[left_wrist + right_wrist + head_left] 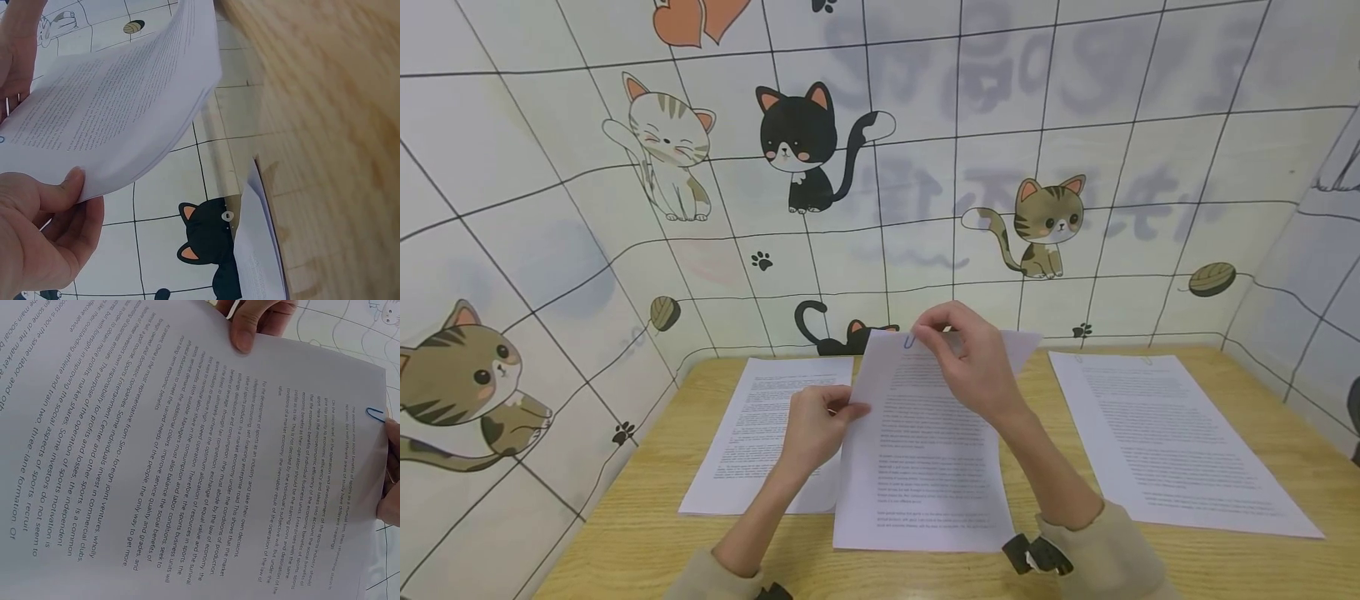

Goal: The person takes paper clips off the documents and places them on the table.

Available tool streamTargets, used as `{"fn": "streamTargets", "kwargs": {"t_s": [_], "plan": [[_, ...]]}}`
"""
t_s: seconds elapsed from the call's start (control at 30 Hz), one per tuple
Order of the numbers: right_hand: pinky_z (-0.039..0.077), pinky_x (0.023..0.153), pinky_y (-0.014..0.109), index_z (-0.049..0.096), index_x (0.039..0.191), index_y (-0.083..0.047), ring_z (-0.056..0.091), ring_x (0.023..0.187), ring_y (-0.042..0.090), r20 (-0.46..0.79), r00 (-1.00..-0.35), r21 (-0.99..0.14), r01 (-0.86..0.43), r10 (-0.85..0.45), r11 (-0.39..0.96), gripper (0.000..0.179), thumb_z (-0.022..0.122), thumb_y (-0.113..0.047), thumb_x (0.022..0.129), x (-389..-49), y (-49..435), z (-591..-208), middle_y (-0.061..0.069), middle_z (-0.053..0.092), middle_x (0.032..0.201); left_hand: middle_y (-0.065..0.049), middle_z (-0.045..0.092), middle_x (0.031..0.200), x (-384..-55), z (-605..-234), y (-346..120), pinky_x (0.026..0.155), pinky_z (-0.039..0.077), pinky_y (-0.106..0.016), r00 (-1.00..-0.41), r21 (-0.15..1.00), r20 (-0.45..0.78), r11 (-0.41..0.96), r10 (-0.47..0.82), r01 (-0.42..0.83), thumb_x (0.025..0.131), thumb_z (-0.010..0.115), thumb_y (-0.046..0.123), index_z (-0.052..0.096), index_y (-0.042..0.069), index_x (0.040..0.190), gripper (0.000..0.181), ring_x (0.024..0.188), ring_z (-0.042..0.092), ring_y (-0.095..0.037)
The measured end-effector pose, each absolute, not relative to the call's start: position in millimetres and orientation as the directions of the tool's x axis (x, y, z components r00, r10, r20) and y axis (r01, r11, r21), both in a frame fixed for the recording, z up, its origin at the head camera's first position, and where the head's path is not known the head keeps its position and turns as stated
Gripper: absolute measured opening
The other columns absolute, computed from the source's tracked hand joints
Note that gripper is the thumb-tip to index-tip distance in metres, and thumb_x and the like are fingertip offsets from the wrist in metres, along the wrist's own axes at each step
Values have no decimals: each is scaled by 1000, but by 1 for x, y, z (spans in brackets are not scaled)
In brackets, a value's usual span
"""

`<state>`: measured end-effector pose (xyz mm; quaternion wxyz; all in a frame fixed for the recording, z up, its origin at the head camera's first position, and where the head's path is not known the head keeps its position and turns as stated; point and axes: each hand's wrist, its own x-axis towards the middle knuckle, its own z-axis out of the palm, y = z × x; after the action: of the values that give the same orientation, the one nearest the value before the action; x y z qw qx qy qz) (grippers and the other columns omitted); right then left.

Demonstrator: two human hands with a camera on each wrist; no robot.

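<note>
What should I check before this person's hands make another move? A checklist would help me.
1. Left hand holds the raised paper: ok, at its left edge.
2. Right hand is at the blue clip: ok, by the raised paper's top edge.
3. Raised paper is flat: not ok, it bows in the left wrist view.
4. Another clip hides behind the right hand: cannot tell.
5. Right-hand paper lies on the table with clips: ok, two show along its top edge.
6. Left-hand paper is fully visible: not ok, the raised paper hides part of it.
</note>
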<state>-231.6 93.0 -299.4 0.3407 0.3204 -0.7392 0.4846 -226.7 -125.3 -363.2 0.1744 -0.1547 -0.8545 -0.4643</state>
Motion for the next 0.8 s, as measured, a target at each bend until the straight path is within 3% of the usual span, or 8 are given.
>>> {"fn": "streamTargets", "kwargs": {"t_s": [0.27,0.57,0.8], "plan": [[47,77,21,66,96,0,58,85,16,824,-553,-495,-808,-122,320,5,70,0,93,-231,95,-299,6,66,92,-7,74,74,-228,-363,-123,56,53,-24,-887,733,449,524,107,434,79,81,-3,80,0,90,11,63,68,-13],[44,67,20,66,98,0,53,79,15,806,-592,-562,-773,-16,295,2,65,-1,97,-229,102,-292,9,66,91,-5,74,73,-232,-368,-124,56,51,-25,-903,743,417,534,101,403,78,81,-4,80,1,86,10,63,67,-12],[43,69,21,65,99,1,55,78,15,804,-594,-563,-772,-20,293,2,64,0,98,-230,105,-291,7,67,91,-5,74,74,-233,-368,-127,57,52,-26,-915,761,393,528,88,377,79,80,-3,80,1,88,10,64,66,-12]]}}
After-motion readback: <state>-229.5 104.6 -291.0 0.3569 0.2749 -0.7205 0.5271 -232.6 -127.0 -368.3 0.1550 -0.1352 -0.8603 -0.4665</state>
